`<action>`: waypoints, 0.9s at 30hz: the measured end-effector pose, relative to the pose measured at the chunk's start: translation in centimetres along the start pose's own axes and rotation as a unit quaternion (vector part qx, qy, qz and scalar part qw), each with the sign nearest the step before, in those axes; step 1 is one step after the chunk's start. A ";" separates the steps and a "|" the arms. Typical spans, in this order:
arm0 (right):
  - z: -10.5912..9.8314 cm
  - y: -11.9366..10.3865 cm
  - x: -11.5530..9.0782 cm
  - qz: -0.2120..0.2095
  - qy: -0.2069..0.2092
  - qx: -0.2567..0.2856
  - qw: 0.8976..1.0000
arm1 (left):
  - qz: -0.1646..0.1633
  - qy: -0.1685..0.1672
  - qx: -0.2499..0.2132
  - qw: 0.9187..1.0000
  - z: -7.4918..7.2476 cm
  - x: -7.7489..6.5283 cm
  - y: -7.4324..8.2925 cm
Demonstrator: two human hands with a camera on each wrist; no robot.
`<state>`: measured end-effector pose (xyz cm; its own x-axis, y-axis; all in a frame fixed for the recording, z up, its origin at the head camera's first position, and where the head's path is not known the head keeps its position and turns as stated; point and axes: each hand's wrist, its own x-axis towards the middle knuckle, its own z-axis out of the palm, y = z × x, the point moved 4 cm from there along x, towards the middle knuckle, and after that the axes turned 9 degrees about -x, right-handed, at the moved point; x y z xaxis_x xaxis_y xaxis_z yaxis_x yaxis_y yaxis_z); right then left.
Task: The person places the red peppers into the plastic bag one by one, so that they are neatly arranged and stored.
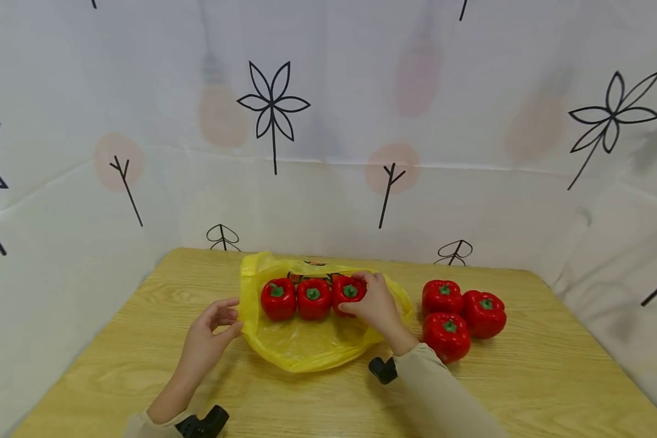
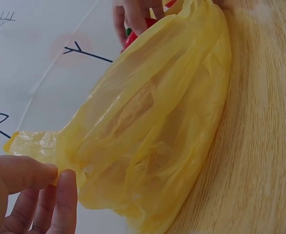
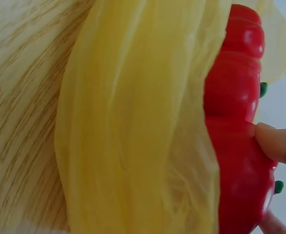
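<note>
A yellow plastic bag (image 1: 301, 350) lies on the table with its mouth spread wide. Inside, along the far side, three red bell peppers with green stems stand in a row: a left one (image 1: 278, 300), a middle one (image 1: 314, 299) and a right one (image 1: 347, 293). My right hand (image 1: 379, 307) grips the right pepper, thumb on its near side. At the bag's left edge, my left hand (image 1: 205, 340) pinches the plastic between thumb and finger, seen closely in the left wrist view. The bag's yellow wall (image 3: 133, 117) covers the peppers' lower parts in the right wrist view.
Right of the bag, three more red peppers stand close together: a back one (image 1: 442, 297), a right one (image 1: 484, 314) and a front one (image 1: 446, 337). The wooden table (image 1: 285, 404) ends at a white patterned cloth (image 1: 328, 201) hanging behind and at the sides.
</note>
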<state>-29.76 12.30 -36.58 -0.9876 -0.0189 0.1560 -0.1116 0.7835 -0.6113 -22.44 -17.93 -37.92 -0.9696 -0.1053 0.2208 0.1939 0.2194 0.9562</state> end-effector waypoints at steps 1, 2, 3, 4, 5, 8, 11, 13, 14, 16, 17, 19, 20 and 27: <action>0.1 0.0 0.1 -0.002 -0.002 -0.002 1.000 | 0.004 0.001 0.000 1.000 0.0 0.0 0.0; 0.1 0.1 0.2 -0.004 -0.003 -0.003 1.000 | 0.009 0.002 0.001 1.000 0.0 0.0 0.0; 0.2 0.1 0.2 -0.004 -0.006 -0.004 1.000 | 0.013 0.004 0.001 1.000 0.0 0.0 0.0; 0.4 0.2 0.3 -0.006 -0.008 -0.005 1.000 | 0.017 0.005 0.002 1.000 -0.1 0.0 0.0; 0.4 0.2 0.3 -0.006 -0.009 -0.006 1.000 | 0.019 0.007 0.001 1.000 -0.1 0.0 0.1; 0.7 0.2 0.3 -0.007 -0.014 -0.008 1.000 | 0.021 0.008 -0.006 1.000 -0.1 -0.1 0.0; 1.0 0.0 0.1 -0.007 -0.019 -0.009 1.000 | 0.022 0.007 -0.006 1.000 -0.4 -0.2 -0.2; 1.2 0.0 0.0 -0.006 -0.022 -0.005 1.000 | 0.027 0.007 -0.007 1.000 -0.5 -0.2 -0.3; 1.3 0.0 -0.1 -0.004 -0.022 -0.003 1.000 | 0.030 0.006 -0.006 1.000 -0.5 -0.1 -0.4; 1.2 0.2 -0.2 0.000 -0.020 0.001 1.000 | 0.035 0.003 -0.006 0.999 -0.4 -0.1 -0.3; 1.2 0.2 -0.3 0.001 -0.020 0.002 1.000 | 0.037 0.002 -0.008 0.999 -0.3 0.0 -0.3; 1.0 0.4 -0.4 -0.001 -0.019 0.002 1.000 | 0.035 0.001 -0.005 0.999 -0.2 0.1 -0.3; 0.9 0.4 -0.5 -0.002 -0.018 0.001 1.000 | 0.033 0.002 -0.004 0.999 -0.1 0.1 -0.3; -0.3 0.6 -1.6 -0.016 0.011 0.030 0.999 | 0.016 0.000 -0.005 1.000 0.1 0.2 -0.6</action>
<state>-28.17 12.98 -36.94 -0.9807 -0.0296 0.1933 -0.1508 0.7440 -0.6509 -22.72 -17.99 -38.48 -0.9627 -0.0986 0.2519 0.2269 0.2126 0.9504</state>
